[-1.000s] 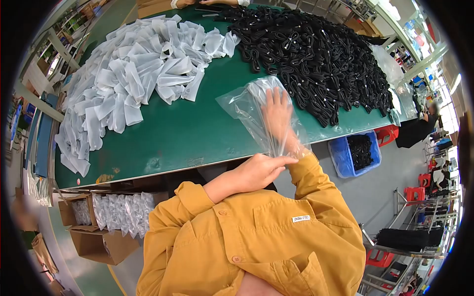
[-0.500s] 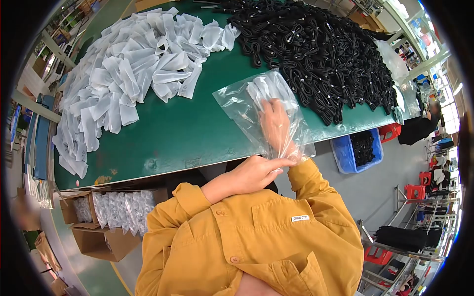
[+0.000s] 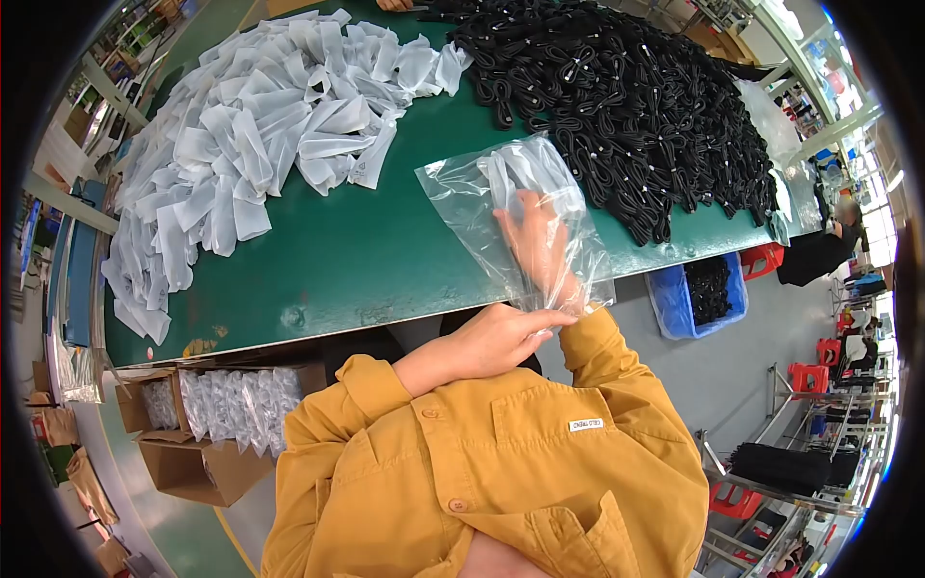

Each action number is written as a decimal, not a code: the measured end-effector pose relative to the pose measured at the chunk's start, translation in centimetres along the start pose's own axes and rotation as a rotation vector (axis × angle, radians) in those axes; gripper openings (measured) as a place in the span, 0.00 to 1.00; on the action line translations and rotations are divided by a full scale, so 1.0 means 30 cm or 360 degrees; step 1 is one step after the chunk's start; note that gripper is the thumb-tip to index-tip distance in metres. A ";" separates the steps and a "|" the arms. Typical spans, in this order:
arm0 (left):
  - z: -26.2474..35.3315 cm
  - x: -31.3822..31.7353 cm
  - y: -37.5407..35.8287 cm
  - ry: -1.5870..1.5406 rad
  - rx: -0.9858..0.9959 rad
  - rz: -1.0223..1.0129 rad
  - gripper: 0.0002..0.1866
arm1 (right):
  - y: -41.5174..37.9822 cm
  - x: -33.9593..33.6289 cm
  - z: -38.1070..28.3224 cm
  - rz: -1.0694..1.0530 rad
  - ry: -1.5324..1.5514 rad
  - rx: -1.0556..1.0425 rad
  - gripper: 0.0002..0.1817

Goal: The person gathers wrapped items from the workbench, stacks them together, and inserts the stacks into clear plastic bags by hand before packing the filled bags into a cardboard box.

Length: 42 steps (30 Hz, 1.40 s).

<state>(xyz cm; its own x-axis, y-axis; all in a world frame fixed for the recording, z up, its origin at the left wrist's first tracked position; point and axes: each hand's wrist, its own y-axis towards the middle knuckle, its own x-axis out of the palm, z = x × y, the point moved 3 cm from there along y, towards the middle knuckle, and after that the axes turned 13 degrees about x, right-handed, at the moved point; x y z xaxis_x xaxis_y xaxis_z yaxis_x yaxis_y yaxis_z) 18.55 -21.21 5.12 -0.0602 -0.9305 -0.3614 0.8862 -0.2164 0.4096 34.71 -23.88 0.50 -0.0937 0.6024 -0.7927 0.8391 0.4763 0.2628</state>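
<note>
My left hand is closed on the gathered mouth of a large clear plastic bag, close to my right wrist. Inside that bag is my right hand, seen through the film with its fingers apart. Just beyond its fingertips, frosted white packets lie together in the far end of the bag; how many cannot be made out. The bag rests on the green table near its front edge.
A heap of frosted white packets covers the table's left side. Bundled black cables are piled at right. Below stand a blue crate and cardboard boxes with clear bags. Another person's hand shows at the far edge.
My right hand's fingers have spread and drawn back slightly from the packets inside the bag. My left hand stays on the bag's mouth. Another person's hand has appeared at the top.
</note>
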 end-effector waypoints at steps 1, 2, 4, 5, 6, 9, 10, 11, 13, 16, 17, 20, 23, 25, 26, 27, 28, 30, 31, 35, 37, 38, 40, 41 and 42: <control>0.003 0.002 0.001 -0.0003 0.0017 0.0018 0.21 | 0.001 0.006 0.004 -0.0034 -0.0024 -0.0006 0.16; 0.005 0.002 0.003 -0.0005 0.0035 0.0036 0.21 | 0.000 0.004 0.006 0.0008 0.0018 -0.0041 0.17; -0.001 0.010 -0.004 0.0034 0.0068 0.0043 0.21 | 0.006 0.002 0.004 0.0096 0.0107 -0.0121 0.18; -0.001 0.009 -0.005 0.0055 0.0082 0.0048 0.21 | 0.012 0.006 0.007 0.0093 0.0073 -0.0112 0.19; 0.002 0.006 -0.005 0.0051 0.0098 0.0064 0.21 | 0.017 0.010 0.012 0.0086 0.0040 -0.0103 0.20; 0.015 -0.001 -0.006 0.0035 0.0124 0.0093 0.21 | 0.029 0.040 0.036 0.0084 -0.0063 -0.0026 0.20; 0.015 0.001 -0.007 0.0029 0.0123 0.0097 0.21 | 0.031 0.048 0.044 0.0088 -0.0098 0.0008 0.20; 0.015 0.001 -0.008 0.0026 0.0122 0.0101 0.21 | 0.031 0.045 0.037 0.0081 -0.0095 0.0011 0.20; 0.015 -0.002 -0.012 0.0038 0.0073 0.0095 0.21 | 0.034 0.032 0.017 0.0069 -0.0088 0.0017 0.21; 0.002 -0.005 -0.018 0.0035 0.0044 0.0107 0.21 | -0.009 -0.030 -0.043 0.0299 -0.0055 -0.0073 0.21; -0.003 -0.004 -0.019 0.0027 0.0040 0.0113 0.21 | -0.008 -0.029 -0.040 0.0313 -0.0048 -0.0104 0.21; 0.003 -0.003 -0.015 0.0000 0.0019 0.0064 0.21 | -0.013 -0.011 0.005 0.0299 -0.0024 -0.0082 0.22; 0.007 -0.004 -0.013 0.0004 -0.0047 -0.0008 0.21 | 0.010 0.011 0.047 0.0231 0.0019 0.0003 0.24; 0.002 -0.004 -0.012 -0.0003 -0.0029 0.0010 0.22 | 0.014 0.004 0.058 0.0234 0.0053 -0.0105 0.25; -0.001 -0.009 -0.018 0.0002 -0.0030 0.0032 0.23 | 0.010 -0.008 0.067 0.0220 -0.0011 -0.0140 0.26; 0.001 -0.015 -0.027 -0.0001 -0.0006 0.0036 0.25 | -0.004 -0.023 0.079 0.0200 -0.0061 -0.0188 0.27; 0.003 -0.020 -0.036 0.0005 0.0011 0.0051 0.26 | -0.017 -0.035 0.085 0.0173 -0.0103 -0.0249 0.27; 0.015 -0.052 -0.061 -0.0108 -0.0106 -0.0044 0.35 | -0.040 -0.117 0.129 0.0087 -0.0112 -0.0258 0.30; 0.016 -0.062 -0.084 -0.0220 -0.0132 0.0000 0.38 | -0.066 -0.173 0.172 -0.0182 -0.0114 -0.0119 0.30; -0.028 -0.134 -0.201 -0.0351 -0.0249 0.0364 0.36 | -0.158 -0.462 0.295 -0.1100 -0.0070 0.0101 0.14; -0.079 -0.177 -0.263 -0.0285 -0.0307 0.0624 0.25 | -0.157 -0.651 0.217 -0.0785 -0.0725 0.0339 0.10; -0.091 -0.205 -0.289 0.0027 -0.0302 0.0680 0.22 | -0.154 -0.713 0.177 -0.0344 -0.0639 0.0163 0.09; -0.112 -0.260 -0.333 0.0591 -0.0184 0.0814 0.18 | -0.113 -0.800 0.064 0.0112 -0.0911 -0.0139 0.07; -0.115 -0.285 -0.349 0.0843 -0.0070 0.0892 0.16 | -0.083 -0.796 -0.035 0.0132 -0.0514 -0.0176 0.06; -0.117 -0.302 -0.366 0.1094 0.0046 0.0966 0.14 | -0.044 -0.770 -0.143 0.0103 -0.0190 -0.0250 0.06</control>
<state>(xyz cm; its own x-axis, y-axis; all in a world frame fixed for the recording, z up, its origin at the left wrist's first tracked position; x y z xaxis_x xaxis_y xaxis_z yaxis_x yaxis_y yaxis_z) 10.96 -9.38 0.95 0.7068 -0.5080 -0.4923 0.6639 0.2360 0.7096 33.47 -35.67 20.82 0.0300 0.5592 -0.8285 0.7464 0.5388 0.3906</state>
